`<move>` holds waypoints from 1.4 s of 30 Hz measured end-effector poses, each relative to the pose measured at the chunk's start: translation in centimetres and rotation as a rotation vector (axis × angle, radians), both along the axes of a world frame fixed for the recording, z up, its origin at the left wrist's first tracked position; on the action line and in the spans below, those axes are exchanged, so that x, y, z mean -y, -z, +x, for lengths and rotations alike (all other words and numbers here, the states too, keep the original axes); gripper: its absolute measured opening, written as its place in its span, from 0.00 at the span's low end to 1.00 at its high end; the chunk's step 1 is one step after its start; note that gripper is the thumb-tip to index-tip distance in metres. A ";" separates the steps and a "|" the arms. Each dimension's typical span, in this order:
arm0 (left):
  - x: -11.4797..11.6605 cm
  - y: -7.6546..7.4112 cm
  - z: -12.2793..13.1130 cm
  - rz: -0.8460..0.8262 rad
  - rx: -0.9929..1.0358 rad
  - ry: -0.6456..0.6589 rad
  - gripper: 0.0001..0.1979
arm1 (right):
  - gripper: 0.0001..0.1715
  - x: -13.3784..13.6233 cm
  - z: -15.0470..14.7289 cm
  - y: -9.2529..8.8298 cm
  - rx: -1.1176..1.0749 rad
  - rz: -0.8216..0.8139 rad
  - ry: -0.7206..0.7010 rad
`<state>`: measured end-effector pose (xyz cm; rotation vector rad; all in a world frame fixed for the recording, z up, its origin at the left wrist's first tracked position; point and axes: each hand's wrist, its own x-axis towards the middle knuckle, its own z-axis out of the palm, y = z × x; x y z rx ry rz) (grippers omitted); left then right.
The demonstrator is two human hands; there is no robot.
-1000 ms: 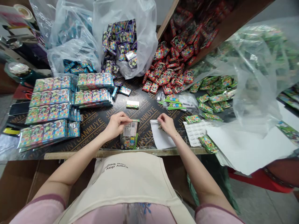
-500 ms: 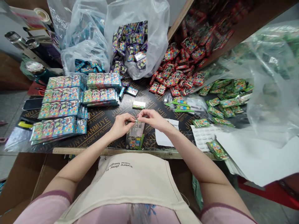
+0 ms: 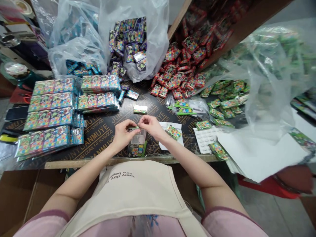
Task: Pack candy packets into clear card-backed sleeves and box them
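My left hand (image 3: 123, 131) and my right hand (image 3: 151, 126) meet over the table's near edge, both pinching the top rim of a clear plastic sleeve (image 3: 137, 144) that hangs down between them with colourful small packets inside. The fingers of both hands are closed on that rim. A single green packet (image 3: 173, 131) lies on a white sheet (image 3: 170, 142) just right of my right hand. Another small packet (image 3: 140, 109) lies flat on the table beyond my hands.
Filled sleeves (image 3: 51, 115) are stacked at the left. Clear bags hold blue packets (image 3: 81, 67) and purple packets (image 3: 128, 46) at the back. Red packets (image 3: 180, 72) and green packets (image 3: 227, 98) are heaped at the right. A label sheet (image 3: 206, 140) lies beside white paper (image 3: 259, 154).
My right hand left the white sheet and came left to join my left hand at the sleeve's top. A green packet now lies on that sheet.
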<state>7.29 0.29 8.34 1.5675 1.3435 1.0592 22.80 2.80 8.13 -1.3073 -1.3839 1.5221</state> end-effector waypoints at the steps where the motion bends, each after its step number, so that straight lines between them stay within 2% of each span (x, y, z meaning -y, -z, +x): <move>1: 0.1 0.2 -0.1 -0.055 0.038 0.008 0.12 | 0.11 0.1 0.1 0.2 -0.033 -0.019 0.032; 4: 1.2 0.2 -0.5 -0.198 0.106 0.106 0.14 | 0.17 -0.3 2.6 0.8 0.000 0.060 0.142; 6: 2.3 -0.5 -1.1 -0.146 0.051 0.173 0.10 | 0.15 -0.9 6.2 1.5 0.224 0.235 0.255; 8: 3.6 -1.4 -1.7 0.106 -0.042 0.223 0.06 | 0.13 -1.2 10.2 2.7 0.566 0.373 0.337; 11: 4.7 -1.8 -2.6 0.591 -0.203 0.287 0.12 | 0.12 -1.2 14.6 5.4 0.941 0.327 0.226; 12: 4.9 -1.6 -2.8 0.698 -0.261 0.298 0.14 | 0.13 -1.0 15.2 6.3 1.005 0.294 0.175; 14: 5.1 -0.7 -3.2 0.777 -0.372 0.295 0.14 | 0.13 -0.5 15.7 7.8 1.072 0.276 0.119; 18: 5.3 1.2 -3.7 0.662 -0.423 0.279 0.12 | 0.14 0.2 15.1 9.2 1.093 0.349 0.142; 22: 5.2 2.4 -3.8 0.620 -0.326 0.329 0.12 | 0.18 0.1 14.8 9.3 1.127 0.371 0.171; 24: 4.9 2.9 -4.5 0.603 -0.347 0.353 0.13 | 0.18 0.0 14.7 9.3 1.147 0.360 0.167; 29: 3.0 4.0 -9.5 0.459 -0.589 0.332 0.21 | 0.14 0.2 14.2 9.1 1.175 0.375 0.190; 31: 2.1 4.1 -11.5 0.346 -0.703 0.262 0.24 | 0.13 0.3 14.0 9.0 1.169 0.409 0.177; 33: 1.5 4.0 -12.2 0.251 -0.747 0.159 0.24 | 0.12 0.5 13.8 9.0 1.153 0.441 0.145; 36: 0.7 4.1 -10.0 0.186 -0.718 0.057 0.17 | 0.11 0.7 13.7 9.1 1.161 0.428 0.132; 37: 0.4 4.2 -8.7 0.165 -0.723 0.046 0.20 | 0.12 0.7 13.7 9.2 1.170 0.400 0.147; 40: -0.7 4.9 -4.8 0.066 -0.801 0.007 0.43 | 0.13 0.7 14.0 9.2 1.126 0.359 0.228; 42: -1.5 5.3 -3.4 -0.025 -0.840 -0.034 0.48 | 0.14 0.7 13.8 8.8 1.017 0.445 0.301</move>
